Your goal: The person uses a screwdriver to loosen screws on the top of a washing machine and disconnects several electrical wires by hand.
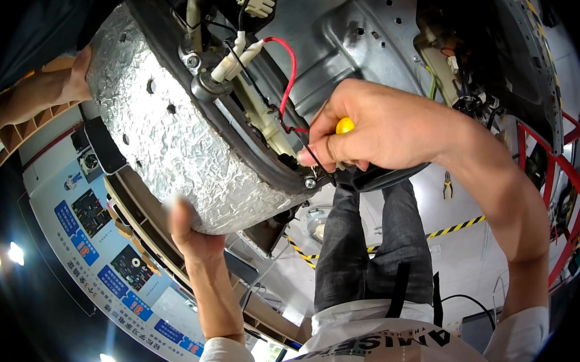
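Note:
My left hand (195, 233) grips the lower edge of a curved housing (144, 123) wrapped in crinkled silver foil, its thumb on the foil and its other fingers hidden. My right hand (360, 130) is closed around a yellow-handled tool (344, 124), whose working end is hidden. The thumb and fingertips are beside a thin black wire (313, 154) and a screw (310, 182) at the housing's dark rim. A red wire (294, 68) loops down from white connectors (233, 62) toward my fingers. A grey metal panel (334, 39) lies behind them.
Another person's hand (79, 74) holds the housing's upper left side. Yellow-handled pliers (447, 186) lie below on the floor, near black-and-yellow tape (452, 229). A red metal frame (570, 200) stands at right, a printed board (129, 270) and shelving at left, my legs below.

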A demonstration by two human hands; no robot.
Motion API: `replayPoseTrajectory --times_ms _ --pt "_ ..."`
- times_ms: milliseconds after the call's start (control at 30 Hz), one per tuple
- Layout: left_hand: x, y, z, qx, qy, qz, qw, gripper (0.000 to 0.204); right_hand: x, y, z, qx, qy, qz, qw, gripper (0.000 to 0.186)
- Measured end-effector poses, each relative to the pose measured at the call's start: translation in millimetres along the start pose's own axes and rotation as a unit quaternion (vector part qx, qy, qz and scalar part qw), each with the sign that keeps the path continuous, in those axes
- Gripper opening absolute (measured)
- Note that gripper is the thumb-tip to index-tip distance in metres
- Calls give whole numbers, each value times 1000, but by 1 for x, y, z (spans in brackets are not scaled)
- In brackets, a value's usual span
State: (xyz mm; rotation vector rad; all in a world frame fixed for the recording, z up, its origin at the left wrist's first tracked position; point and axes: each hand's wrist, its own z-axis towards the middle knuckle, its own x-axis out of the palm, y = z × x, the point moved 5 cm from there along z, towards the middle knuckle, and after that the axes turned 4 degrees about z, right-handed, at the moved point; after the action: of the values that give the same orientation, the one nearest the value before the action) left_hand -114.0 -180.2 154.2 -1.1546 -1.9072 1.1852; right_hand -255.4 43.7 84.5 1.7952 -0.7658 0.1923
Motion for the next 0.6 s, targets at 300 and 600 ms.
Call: replayPoseTrajectory --times_ms 300,600 --pt "-7 1 -4 -11 -99 26 995 52 -9 -4 5 17 -11 71 997 25" --pt "-6 0 -8 -38 -88 48 994 61 -7 -1 -5 -16 -32 53 998 27"
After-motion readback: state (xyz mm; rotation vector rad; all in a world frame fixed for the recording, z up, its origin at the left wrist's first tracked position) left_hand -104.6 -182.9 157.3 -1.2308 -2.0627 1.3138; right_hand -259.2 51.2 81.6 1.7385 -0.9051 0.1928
